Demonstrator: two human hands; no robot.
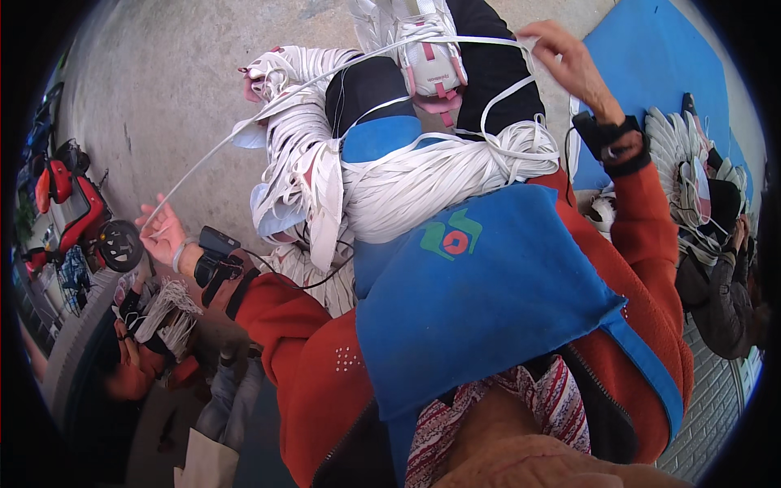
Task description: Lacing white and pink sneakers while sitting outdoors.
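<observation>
A long white shoelace (325, 73) is stretched taut between my two raised hands, from low on the left to the upper right. My left hand (164, 231) pinches its far-left end, with some fingers loosely extended. My right hand (565, 65) is curled around the lace at the upper right, and a loop of it hangs down from there. Across my lap lies a thick bundle of white laces (423, 189). Beside it on the left is a stack of white shoe uppers (305, 138). A white and pink shoe (431, 69) shows beyond my lap between dark trouser legs.
A blue apron (480, 301) covers my front. A dark cord (313, 286) runs from the device on my left wrist. Other people with laces sit at left (146, 346) and right (720, 301). A red scooter (81, 211) stands at far left, a blue mat (659, 65) at upper right.
</observation>
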